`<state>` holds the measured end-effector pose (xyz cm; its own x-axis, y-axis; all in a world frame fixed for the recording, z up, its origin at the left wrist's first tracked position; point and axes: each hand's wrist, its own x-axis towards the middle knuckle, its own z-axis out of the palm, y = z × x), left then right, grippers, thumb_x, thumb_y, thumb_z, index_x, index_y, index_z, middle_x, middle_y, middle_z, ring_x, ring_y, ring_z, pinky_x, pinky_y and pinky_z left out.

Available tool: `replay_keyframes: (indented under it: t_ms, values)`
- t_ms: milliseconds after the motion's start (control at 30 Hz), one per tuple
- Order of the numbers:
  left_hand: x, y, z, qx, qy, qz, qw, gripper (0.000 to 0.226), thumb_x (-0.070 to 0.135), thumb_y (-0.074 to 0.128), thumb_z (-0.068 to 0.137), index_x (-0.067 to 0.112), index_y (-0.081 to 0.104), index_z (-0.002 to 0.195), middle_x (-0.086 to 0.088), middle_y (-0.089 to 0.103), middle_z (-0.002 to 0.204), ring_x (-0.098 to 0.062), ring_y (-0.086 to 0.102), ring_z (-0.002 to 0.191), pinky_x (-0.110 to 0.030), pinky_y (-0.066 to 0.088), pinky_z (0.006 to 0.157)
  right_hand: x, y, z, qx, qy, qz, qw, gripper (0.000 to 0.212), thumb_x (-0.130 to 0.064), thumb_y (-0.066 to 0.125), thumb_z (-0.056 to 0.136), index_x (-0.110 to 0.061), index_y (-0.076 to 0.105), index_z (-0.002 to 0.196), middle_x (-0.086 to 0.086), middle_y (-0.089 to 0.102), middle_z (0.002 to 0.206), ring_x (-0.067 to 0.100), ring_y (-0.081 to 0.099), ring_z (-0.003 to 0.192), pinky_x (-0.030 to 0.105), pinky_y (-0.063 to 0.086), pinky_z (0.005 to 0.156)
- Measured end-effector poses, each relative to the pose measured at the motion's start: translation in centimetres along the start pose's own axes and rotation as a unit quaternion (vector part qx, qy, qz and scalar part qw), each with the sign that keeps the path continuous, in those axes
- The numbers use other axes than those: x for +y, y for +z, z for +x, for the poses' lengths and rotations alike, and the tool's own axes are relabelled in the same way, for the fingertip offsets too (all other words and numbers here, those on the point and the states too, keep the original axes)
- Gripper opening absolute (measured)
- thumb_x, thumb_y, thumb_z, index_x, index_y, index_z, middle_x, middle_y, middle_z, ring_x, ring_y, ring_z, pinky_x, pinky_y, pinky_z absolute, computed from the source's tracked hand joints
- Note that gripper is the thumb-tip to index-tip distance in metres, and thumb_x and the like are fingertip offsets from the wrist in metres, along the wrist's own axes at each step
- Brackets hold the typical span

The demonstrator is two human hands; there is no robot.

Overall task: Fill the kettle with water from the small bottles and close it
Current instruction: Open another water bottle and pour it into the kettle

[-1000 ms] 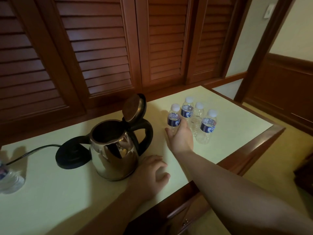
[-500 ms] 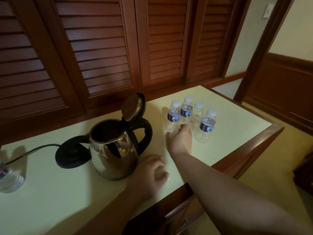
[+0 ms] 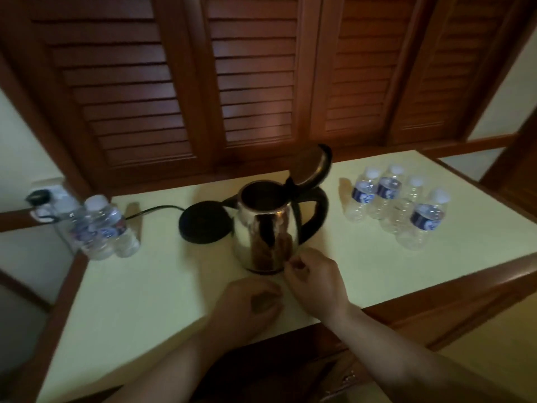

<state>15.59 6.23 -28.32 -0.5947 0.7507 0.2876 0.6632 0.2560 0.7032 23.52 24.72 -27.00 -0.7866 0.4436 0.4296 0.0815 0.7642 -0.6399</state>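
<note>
A steel kettle (image 3: pixel 261 225) with a black handle stands mid-table, its lid (image 3: pixel 312 167) tipped up and its inside dark. Several small capped water bottles (image 3: pixel 389 196) cluster at the table's right end, the nearest one (image 3: pixel 425 221) with a blue label. More small bottles (image 3: pixel 101 228) stand at the left edge. My right hand (image 3: pixel 315 283) lies just in front of the kettle's base, fingers loosely curled, holding nothing. My left hand (image 3: pixel 250 303) rests beside it on the table, also loosely curled with nothing in it.
The black kettle base (image 3: pixel 203 222) lies left of the kettle, its cord (image 3: pixel 154 210) running to a wall socket (image 3: pixel 46 196). The pale table (image 3: pixel 145 301) has a wooden rim (image 3: pixel 465 283). Louvred wooden doors (image 3: pixel 252 82) close off the back.
My right hand has drawn back from the bottles on the right to the front of the kettle. The view has swung left, bringing the left-hand bottles and socket into sight.
</note>
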Motion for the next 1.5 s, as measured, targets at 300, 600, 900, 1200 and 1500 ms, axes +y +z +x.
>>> replay_keyframes:
  t_ms: [300,600,900,1200,1500]
  values:
    - [-3.8,-9.1,-6.2,0.161,-0.135,0.039,0.977,0.015,0.035,0.080,0.077,0.029,0.076,0.090,0.015,0.067,0.090,-0.002,0.065,0.083,-0.012,0.048,0.073,-8.1,7.2,0.1,-0.187,-0.080,0.052,0.978,0.041,-0.044,0.060,0.094,-0.016,0.074,0.119,0.000,0.073,0.113,0.014,0.066,0.103,0.022,0.047,0.089]
    - [-7.9,-15.5,-8.0,0.307,-0.224,0.042,0.924,0.022,0.014,0.084,0.080,0.026,0.067,0.083,0.005,0.063,0.089,-0.006,0.063,0.084,-0.012,0.048,0.069,-13.1,12.6,3.2,-0.293,-0.140,-0.079,0.942,0.061,-0.046,0.055,0.104,-0.016,0.044,0.156,0.004,0.037,0.164,0.020,0.027,0.153,0.029,0.021,0.121]
    - [-11.0,-23.0,-4.2,0.400,-0.317,-0.072,0.857,0.078,0.002,0.085,0.075,0.008,0.040,0.139,-0.007,0.055,0.132,-0.022,0.055,0.119,-0.029,0.048,0.094,-12.7,13.0,3.3,-0.330,-0.108,-0.114,0.931,0.067,-0.056,0.042,0.106,-0.023,0.031,0.164,-0.002,0.018,0.173,0.015,0.012,0.159,0.031,0.013,0.126]
    - [-12.9,-24.8,-5.1,0.285,-0.271,-0.171,0.903,0.056,0.006,0.089,0.075,0.023,0.064,0.123,0.000,0.076,0.111,-0.012,0.073,0.098,-0.050,0.056,0.100,-12.3,13.1,3.4,-0.330,-0.104,-0.115,0.931,0.066,-0.057,0.044,0.104,-0.025,0.034,0.162,-0.003,0.021,0.172,0.017,0.014,0.158,0.035,0.016,0.125]
    - [-7.5,-19.4,-9.8,0.259,-0.274,-0.160,0.912,0.055,0.019,0.087,0.081,0.038,0.063,0.126,0.004,0.075,0.115,-0.014,0.072,0.106,-0.041,0.056,0.097,-11.7,13.8,3.3,-0.316,-0.100,-0.087,0.939,0.065,-0.056,0.050,0.103,-0.023,0.042,0.158,-0.002,0.028,0.170,0.017,0.020,0.157,0.036,0.022,0.125]
